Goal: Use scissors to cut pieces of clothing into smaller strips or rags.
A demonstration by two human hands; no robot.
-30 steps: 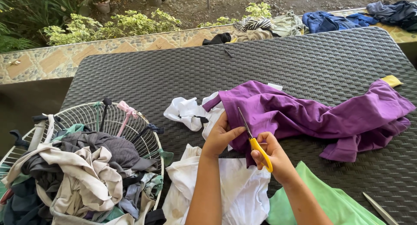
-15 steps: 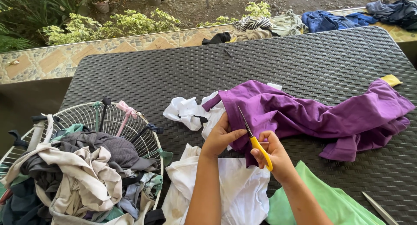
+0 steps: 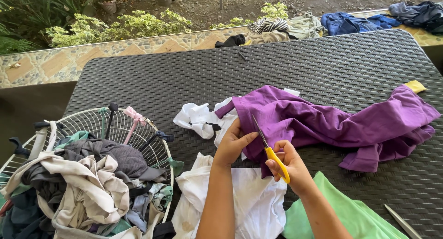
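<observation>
Purple cloth garment point(image 3: 332, 123) under our scissors at the near middle of the dark woven table point(image 3: 323, 59).

We see the crumpled purple garment stretching from the table's middle out to the right, its left edge lying over a white scrap of cloth point(image 3: 198, 119). Our left hand point(image 3: 233, 144) pinches that left edge flat, fingers grasping the fabric. Our right hand point(image 3: 290, 167) is clenched through the handles of the yellow-handled scissors point(image 3: 270, 146), whose blades point away from us and lie against the purple cloth just beside the left thumb. Nearer to us lie a white garment point(image 3: 249, 202) and a light green cloth point(image 3: 341, 216). At near left stands a white wire basket point(image 3: 115, 126) heaped with mixed rags. More clothes lie along the far tiled ledge point(image 3: 69, 63).
</observation>
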